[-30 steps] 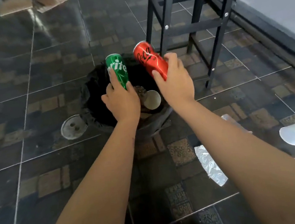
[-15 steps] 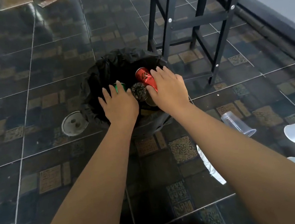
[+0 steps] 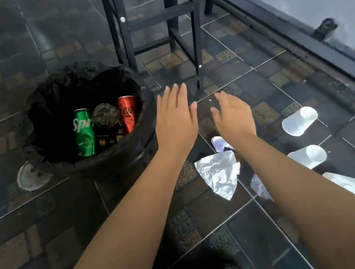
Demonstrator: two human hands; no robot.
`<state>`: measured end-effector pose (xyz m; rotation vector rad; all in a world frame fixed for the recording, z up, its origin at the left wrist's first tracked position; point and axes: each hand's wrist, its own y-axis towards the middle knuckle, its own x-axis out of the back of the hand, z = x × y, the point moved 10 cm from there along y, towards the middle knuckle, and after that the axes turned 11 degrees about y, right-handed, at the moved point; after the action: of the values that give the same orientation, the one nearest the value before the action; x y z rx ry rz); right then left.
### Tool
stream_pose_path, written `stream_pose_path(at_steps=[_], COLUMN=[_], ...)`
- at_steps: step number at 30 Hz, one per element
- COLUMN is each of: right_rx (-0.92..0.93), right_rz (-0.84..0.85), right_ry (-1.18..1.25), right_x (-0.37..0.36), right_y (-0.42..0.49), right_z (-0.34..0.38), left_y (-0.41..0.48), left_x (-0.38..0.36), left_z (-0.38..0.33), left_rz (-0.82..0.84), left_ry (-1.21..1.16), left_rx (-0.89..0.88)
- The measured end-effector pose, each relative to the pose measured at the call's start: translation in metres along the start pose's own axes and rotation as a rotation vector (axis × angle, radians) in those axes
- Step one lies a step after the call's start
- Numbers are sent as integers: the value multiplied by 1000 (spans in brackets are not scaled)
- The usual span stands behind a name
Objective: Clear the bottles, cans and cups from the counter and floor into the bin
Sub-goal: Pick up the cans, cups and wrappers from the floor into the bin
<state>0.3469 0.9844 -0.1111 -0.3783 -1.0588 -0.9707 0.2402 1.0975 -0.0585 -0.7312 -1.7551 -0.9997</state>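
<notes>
Cans: green can [image 3: 85, 134] and red can [image 3: 127, 115] lie inside the bin [image 3: 113, 162]; that part I judge done.
Hands: left hand [image 3: 175, 121] and right hand [image 3: 232, 116] hover flat, holding nothing.
Remaining: white cups [image 3: 299, 120] on the floor, right of the bin.

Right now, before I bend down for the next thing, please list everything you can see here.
bin: one, black, on floor at left
green can: one, green, inside bin
red can: one, red, inside bin
white cups: three, white, on floor at right
foil sheet: one, silver, on floor between the arms
metal frame: one, black, standing behind bin
left hand: one, open, empty, right of bin
right hand: one, open, empty, over floor
</notes>
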Motion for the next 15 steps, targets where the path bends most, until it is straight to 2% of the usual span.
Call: stream_pose_path(at_steps=[5, 11, 15], right_rx=[-217, -312, -352], right_rz=[96, 252, 308], right_ry=[-108, -195, -215], right_x=[2, -27, -53], right_y=[-33, -56, -62], right_z=[-83, -130, -143], left_y=[-45, -104, -121], left_x=[-90, -175, -202], left_z=[-47, -47, -49], left_rz=[302, 667, 760], left_ry=[35, 177, 227], left_rx=[-94, -104, -108])
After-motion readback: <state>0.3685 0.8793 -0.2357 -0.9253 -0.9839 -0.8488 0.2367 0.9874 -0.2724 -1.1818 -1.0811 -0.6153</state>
